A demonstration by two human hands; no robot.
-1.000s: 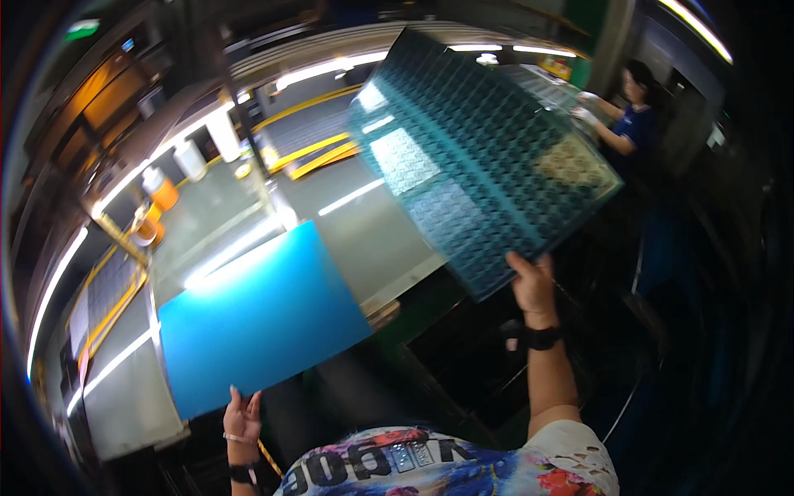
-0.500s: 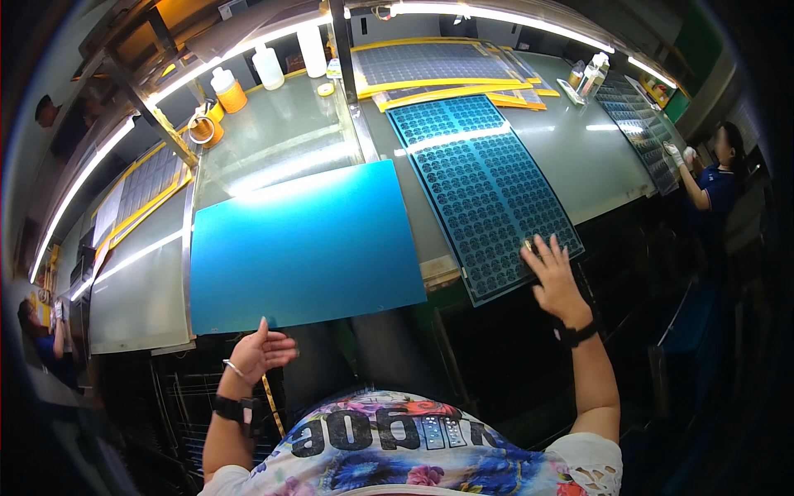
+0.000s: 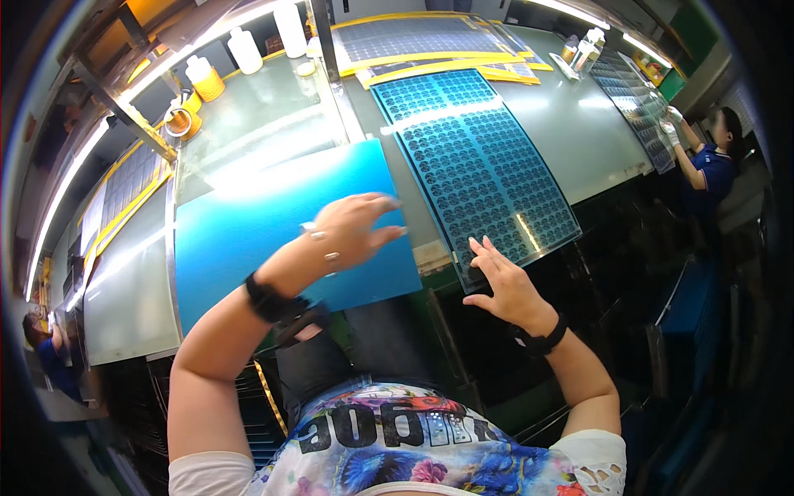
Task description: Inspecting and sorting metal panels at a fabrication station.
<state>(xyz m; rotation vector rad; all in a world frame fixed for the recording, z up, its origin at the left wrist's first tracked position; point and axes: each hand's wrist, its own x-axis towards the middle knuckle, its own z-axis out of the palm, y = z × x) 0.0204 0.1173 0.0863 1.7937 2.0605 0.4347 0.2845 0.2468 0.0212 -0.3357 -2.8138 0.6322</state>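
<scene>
Patterned panel lies on the grey bench, long axis running near to far; its near end overhangs the bench's near edge. Blue sheet sits to its left, near-right corner past the bench edge too. Gap between the two: thin strip of bench, wider at the near end. Panel's far end is right by the yellow-edged panels; contact can't be told. To its right, a wide run of bench top reaches to a dark panel by a gloved co-worker. Right hand open, fingertips over panel's near-left corner. Left hand blurred, half open over the sheet's right part; can't tell if it touches. Surface is glossy, throws back tube lights. Upright post far side; white bottle and orange-based bottle far left.
</scene>
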